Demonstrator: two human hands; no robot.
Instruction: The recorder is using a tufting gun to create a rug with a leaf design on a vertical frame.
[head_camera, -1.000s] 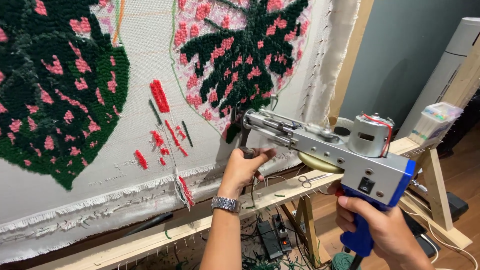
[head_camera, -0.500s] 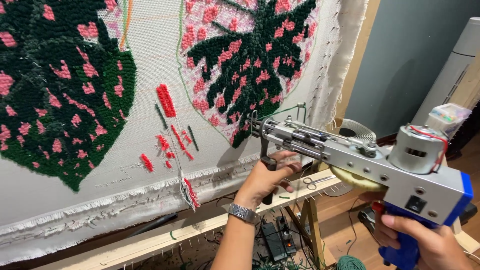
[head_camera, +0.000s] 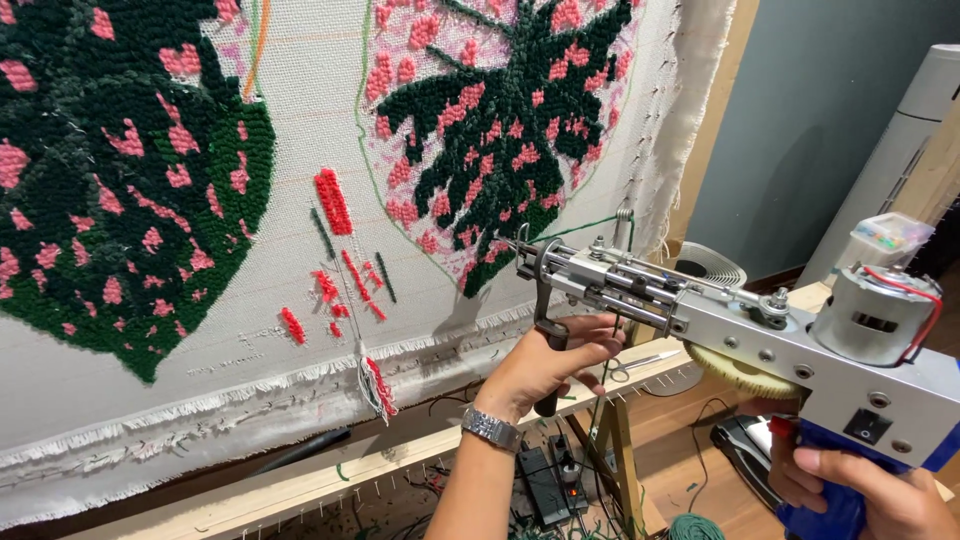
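The tufting gun (head_camera: 730, 335) is held in mid-air in front of the stretched cloth (head_camera: 300, 130), carried by both hands.

**Left hand.** The left hand (head_camera: 550, 365) is clenched around the black front handle (head_camera: 546, 335), which hangs down from the forward end of the gun. The fingers wrap the handle from the right side; the thumb lies along its near face. A metal wristwatch (head_camera: 492, 429) sits on this wrist.

**Right hand.** The right hand (head_camera: 870, 495) is at the lower right corner of the view, closed on the blue rear handle (head_camera: 835, 510) beneath the gun body. The fingers curl over the handle; the lower part of the handle is cut off by the picture edge.

**Position of the gun relative to the hands.** The gun body lies above both hands and spans the gap between them. The motor (head_camera: 873, 315) sits on top at the rear end, above the right hand. The needle end (head_camera: 510, 243) projects beyond the left hand, up and to the left.

**Orientation.** The long axis runs from lower right to upper left, slightly tilted, with the rear end lower and nearer the camera. The needle end points at the cloth, at the lower edge of the dark green and pink leaf pattern (head_camera: 500, 130). Whether the tip touches the cloth cannot be told. A green yarn (head_camera: 585, 227) leads to the front end.

**Surroundings.** The cloth is fixed on a wooden frame (head_camera: 330, 485). Scissors (head_camera: 640, 362) lie on the frame rail just behind the left hand.
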